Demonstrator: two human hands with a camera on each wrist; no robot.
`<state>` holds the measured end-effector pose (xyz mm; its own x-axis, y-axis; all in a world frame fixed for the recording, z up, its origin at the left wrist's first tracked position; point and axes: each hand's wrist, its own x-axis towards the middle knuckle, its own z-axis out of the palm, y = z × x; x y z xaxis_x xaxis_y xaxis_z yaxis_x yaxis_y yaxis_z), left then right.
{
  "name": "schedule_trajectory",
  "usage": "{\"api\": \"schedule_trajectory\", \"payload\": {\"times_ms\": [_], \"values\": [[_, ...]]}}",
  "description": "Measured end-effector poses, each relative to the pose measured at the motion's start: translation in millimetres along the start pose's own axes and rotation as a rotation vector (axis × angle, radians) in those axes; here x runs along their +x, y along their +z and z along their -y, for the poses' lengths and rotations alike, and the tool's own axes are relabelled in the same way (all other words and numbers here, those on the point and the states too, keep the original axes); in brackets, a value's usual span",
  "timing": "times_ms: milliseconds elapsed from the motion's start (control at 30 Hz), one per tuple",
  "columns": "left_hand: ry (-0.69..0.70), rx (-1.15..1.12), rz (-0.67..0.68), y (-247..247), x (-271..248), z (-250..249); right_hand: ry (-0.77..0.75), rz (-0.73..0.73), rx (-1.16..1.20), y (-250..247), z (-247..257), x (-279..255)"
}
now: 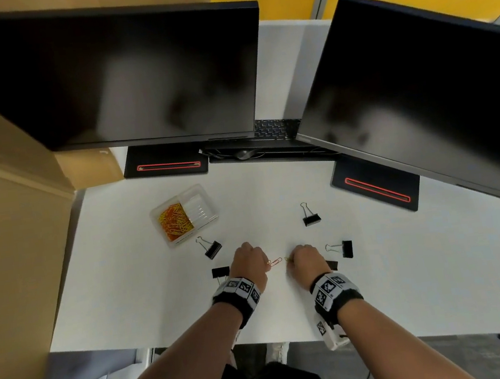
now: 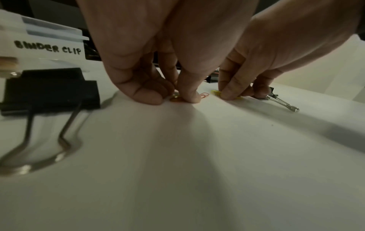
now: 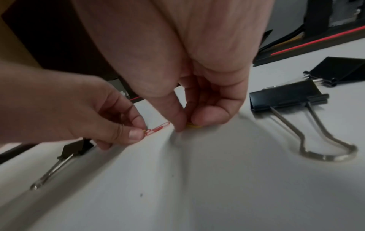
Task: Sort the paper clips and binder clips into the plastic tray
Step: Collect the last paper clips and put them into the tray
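My left hand [image 1: 249, 260] pinches an orange paper clip [image 2: 175, 98] against the white table [image 1: 380, 283], with a red paper clip [image 1: 276, 261] [image 3: 158, 128] lying at its fingertips. My right hand [image 1: 304, 259] pinches a yellow paper clip [image 3: 192, 125] [image 2: 216, 92] on the table. The clear plastic tray [image 1: 203, 195] sits at the far left; its near compartment holds several orange and yellow paper clips [image 1: 174, 220]. Black binder clips lie around the hands: one near the tray [image 1: 212, 248], one beside the left wrist [image 1: 220, 272], one far right [image 1: 310, 217], one right [image 1: 344, 248].
Two dark monitors [image 1: 121, 76] [image 1: 419, 89] on black stands hang over the table's far side, with a keyboard [image 1: 276, 129] between them. Cardboard boxes [image 1: 0, 220] border the left edge. The tray carries a "BINDER CLIP" label [image 2: 49, 47].
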<state>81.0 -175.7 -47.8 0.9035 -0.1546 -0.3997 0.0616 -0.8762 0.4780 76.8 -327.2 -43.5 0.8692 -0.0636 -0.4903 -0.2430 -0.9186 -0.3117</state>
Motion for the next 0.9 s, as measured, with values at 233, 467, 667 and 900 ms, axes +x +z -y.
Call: {"api": "schedule_trajectory", "payload": {"times_ms": [233, 467, 667, 900], "values": [[0.095, 0.137, 0.021, 1.0, -2.0, -1.5, -0.056, 0.007, -0.097, -3.9, -1.5, -1.5], [0.014, -0.057, 0.014, -3.3, 0.8, 5.5, 0.047, -0.076, 0.362, -18.3, -26.1, -2.4], [-0.195, -0.798, -0.025, -11.8, 2.3, 10.5, 0.032, -0.036, 0.963, -23.9, -16.2, -12.2], [-0.403, -1.646, 0.13, -38.3, -3.1, 4.5, 0.139, 0.071, 1.549, -25.0, -9.7, -9.7]]}}
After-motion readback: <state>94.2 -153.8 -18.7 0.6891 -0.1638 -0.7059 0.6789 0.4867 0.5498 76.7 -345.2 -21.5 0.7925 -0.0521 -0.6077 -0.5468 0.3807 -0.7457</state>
